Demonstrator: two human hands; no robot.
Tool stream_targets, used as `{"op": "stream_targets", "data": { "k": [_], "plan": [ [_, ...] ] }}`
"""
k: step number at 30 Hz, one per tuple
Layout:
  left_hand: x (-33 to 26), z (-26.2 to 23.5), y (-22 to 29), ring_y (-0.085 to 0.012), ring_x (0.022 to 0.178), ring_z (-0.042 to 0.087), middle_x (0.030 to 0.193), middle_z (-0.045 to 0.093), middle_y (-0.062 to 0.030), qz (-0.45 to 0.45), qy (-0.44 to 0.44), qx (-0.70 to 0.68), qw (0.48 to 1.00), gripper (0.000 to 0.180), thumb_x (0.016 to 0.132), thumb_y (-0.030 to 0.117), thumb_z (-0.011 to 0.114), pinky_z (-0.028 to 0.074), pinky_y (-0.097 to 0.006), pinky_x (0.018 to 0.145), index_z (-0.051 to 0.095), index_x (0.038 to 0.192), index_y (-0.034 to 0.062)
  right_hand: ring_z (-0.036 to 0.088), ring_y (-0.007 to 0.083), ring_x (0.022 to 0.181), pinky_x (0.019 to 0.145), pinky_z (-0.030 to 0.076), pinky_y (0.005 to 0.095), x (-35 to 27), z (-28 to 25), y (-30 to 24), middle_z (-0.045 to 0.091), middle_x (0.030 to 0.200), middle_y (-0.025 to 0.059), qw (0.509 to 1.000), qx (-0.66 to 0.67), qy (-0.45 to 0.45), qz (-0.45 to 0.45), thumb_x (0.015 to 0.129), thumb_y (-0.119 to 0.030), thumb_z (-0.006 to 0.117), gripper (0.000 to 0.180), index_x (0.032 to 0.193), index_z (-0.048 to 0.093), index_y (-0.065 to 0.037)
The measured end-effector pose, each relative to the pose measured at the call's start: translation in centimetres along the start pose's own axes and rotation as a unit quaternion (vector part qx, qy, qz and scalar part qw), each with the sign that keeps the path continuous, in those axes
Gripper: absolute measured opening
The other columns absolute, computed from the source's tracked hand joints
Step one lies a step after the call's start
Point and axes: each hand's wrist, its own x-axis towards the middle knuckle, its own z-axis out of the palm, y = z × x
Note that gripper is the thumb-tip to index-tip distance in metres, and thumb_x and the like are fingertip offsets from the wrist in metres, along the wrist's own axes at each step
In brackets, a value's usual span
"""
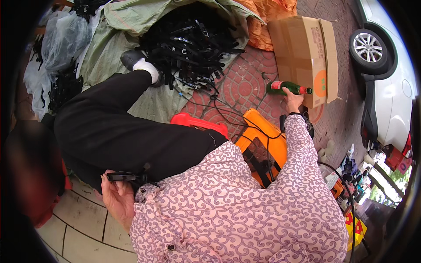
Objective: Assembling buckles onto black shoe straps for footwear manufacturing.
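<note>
My right hand [293, 101], reaching out past the orange stand, is closed around a green glass bottle [279, 87] with a red label and red neck wrap. In this view the bottle lies nearly sideways, its neck pointing right, beside the cardboard box. A dark band circles my right wrist. By my lap on the left, my left hand [117, 197] has its fingers curled at a flat black piece [122, 176]; its exact kind is unclear. A large heap of black straps with metal buckles [188, 48] spills from a green woven sack [127, 19] beyond my foot.
A tall cardboard box [294, 57] stands at the right, with an orange sack [261, 26] behind it. A red plastic piece [199, 122], an orange stand [263, 131] and loose black cables [223, 109] lie close to me. A white car [394, 96] is parked far right.
</note>
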Motion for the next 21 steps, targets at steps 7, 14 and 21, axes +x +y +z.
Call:
{"op": "stream_targets", "data": {
  "k": [7, 14, 21],
  "plan": [
    [-0.7, 1.0, -0.3, -0.0086, 0.054, 0.048, 0.071, 0.058, -0.0071, 0.032, 0.074, -0.005, 0.997, 0.021, 0.099, 0.021, 0.054, 0.043, -0.019, 0.048, 0.059, 0.101, 0.0013, 0.061, 0.0200, 0.091, 0.086, 0.050, 0.0328, 0.9, 1.1, 2.9, 0.062, 0.100, 0.0080, 0.988, -0.024, -0.005, -0.152, 0.063, -0.004, 0.085, 0.054, 0.108, 0.055, -0.001],
    [-1.2, 0.5, -0.5, -0.0100, 0.059, 0.044, 0.080, 0.060, -0.0061, 0.019, 0.029, -0.019, 0.999, 0.017, 0.098, 0.018, 0.054, 0.038, -0.022, 0.054, 0.059, 0.100, 0.0016, 0.061, 0.0195, 0.092, 0.086, 0.049, 0.0322, 0.0, 3.2, 2.4, 0.062, 0.103, 0.0076, 0.991, 0.019, -0.005, -0.133, 0.063, -0.001, 0.084, 0.055, 0.110, 0.056, -0.002],
    [-0.5, 2.5, -0.3, -0.0090, 0.061, 0.044, 0.078, 0.057, -0.0047, -0.005, -0.011, 0.026, 1.000, 0.019, 0.096, 0.018, 0.056, 0.037, -0.022, 0.054, 0.059, 0.098, -0.0005, 0.051, 0.0235, 0.100, 0.083, 0.050, 0.0430, -1.1, 2.3, 2.0, 0.055, 0.109, 0.0061, 0.987, 0.004, 0.020, 0.162, 0.072, -0.009, 0.079, 0.046, 0.112, 0.057, -0.012]
  ]
}}
